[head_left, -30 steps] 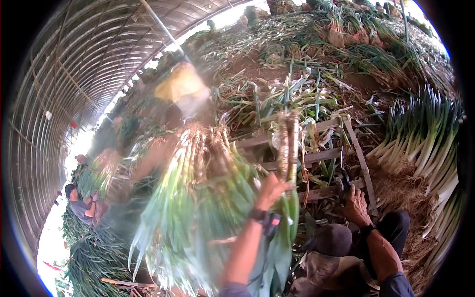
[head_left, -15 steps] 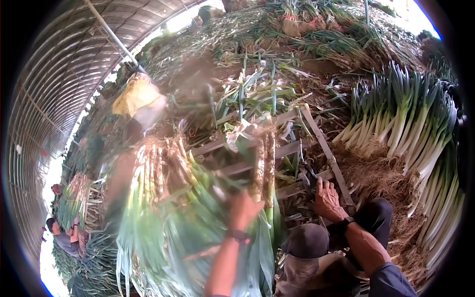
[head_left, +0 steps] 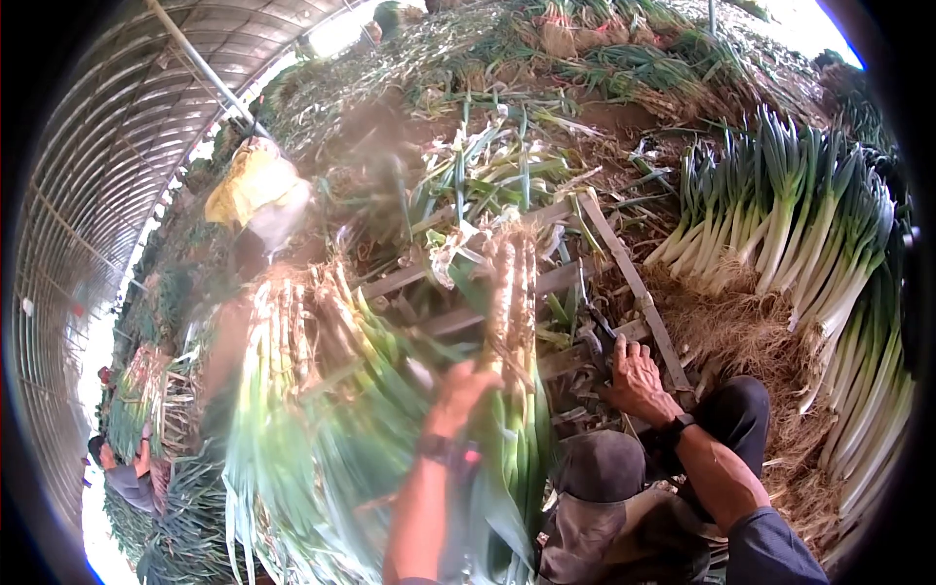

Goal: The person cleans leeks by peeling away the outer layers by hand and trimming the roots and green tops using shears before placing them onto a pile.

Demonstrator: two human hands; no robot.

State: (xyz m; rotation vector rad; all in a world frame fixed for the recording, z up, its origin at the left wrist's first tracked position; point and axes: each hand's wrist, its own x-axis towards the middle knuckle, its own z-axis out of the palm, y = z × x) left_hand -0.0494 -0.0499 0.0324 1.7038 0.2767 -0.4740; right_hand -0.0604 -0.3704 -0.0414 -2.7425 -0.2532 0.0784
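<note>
My left hand [head_left: 460, 398] is at the lower part of a leek [head_left: 501, 307] with a brown, soil-stained stem. Its fingers are blurred but appear closed at that stem. More leeks [head_left: 529, 322] stand right beside it, roots up, green leaves hanging toward me. A large bundle of unpeeled leeks [head_left: 283, 331] lies to the left, its leaves under my left forearm. My right hand [head_left: 639, 382] is low at the wooden frame, its fingers bent around a dark handled tool [head_left: 602, 336]. The hand covers part of that tool.
A wooden frame [head_left: 634, 273] lies before my knees. Clean white leeks [head_left: 780, 234] are stacked at the right, roots inward. A yellow bag [head_left: 252, 185] hangs near a pole [head_left: 205, 68]. Another person [head_left: 134, 478] works at the far left. Leaf scraps [head_left: 478, 175] litter the ground ahead.
The whole view has shifted slightly, so things sit a little further left and up. The stained leeks appear slightly more spread apart. My right hand stays by the dark tool.
</note>
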